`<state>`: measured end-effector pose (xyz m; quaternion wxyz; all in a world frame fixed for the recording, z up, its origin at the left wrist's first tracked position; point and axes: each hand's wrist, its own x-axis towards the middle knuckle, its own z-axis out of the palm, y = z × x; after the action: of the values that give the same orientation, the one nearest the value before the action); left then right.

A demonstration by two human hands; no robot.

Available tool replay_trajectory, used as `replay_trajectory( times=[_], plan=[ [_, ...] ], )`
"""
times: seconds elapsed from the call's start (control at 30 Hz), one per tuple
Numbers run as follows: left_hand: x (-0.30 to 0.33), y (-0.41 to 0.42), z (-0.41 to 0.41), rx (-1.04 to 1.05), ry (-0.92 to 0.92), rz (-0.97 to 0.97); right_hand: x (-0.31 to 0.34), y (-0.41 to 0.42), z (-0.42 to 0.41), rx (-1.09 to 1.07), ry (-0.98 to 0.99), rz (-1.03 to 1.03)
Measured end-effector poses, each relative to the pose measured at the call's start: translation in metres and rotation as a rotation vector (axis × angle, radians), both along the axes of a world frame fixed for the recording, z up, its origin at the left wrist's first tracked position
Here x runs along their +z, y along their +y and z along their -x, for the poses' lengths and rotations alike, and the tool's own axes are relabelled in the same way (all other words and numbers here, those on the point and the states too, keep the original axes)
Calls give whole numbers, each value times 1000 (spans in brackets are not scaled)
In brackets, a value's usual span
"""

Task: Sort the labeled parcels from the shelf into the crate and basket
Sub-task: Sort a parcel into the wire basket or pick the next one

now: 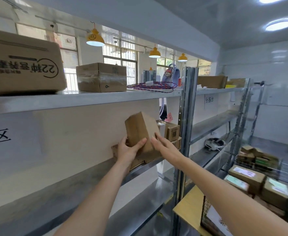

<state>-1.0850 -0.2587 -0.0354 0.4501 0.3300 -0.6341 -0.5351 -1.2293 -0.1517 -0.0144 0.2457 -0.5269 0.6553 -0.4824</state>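
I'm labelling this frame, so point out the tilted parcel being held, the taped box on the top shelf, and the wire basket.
tilted parcel (140,128), head view, front brown face.
taped box (101,77), head view, front corner.
wire basket (259,167), head view, front rim.

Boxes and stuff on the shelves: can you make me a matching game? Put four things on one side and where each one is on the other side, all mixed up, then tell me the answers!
Things:
1. tilted box
2. cord
3. printed box
4. labeled parcels

Places:
A. top shelf, far left
B. low down at the right
C. held between the left hand and right hand, at the middle shelf
D. top shelf, right of the taped box

Pairs: 1-C, 2-D, 3-A, 4-B
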Motion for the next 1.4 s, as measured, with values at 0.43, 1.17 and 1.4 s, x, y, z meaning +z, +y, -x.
replay_trajectory(
  times=[0.43,1.17,1.4],
  plan=[
    [2,151,20,-433,171,-207,-15,183,11,-227,-67,100],
    [15,398,195,-733,99,-222,-1,466,137,-626,-119,96],
    [3,478,253,-825,-15,-204,-14,556,176,-678,-173,110]
  ],
)
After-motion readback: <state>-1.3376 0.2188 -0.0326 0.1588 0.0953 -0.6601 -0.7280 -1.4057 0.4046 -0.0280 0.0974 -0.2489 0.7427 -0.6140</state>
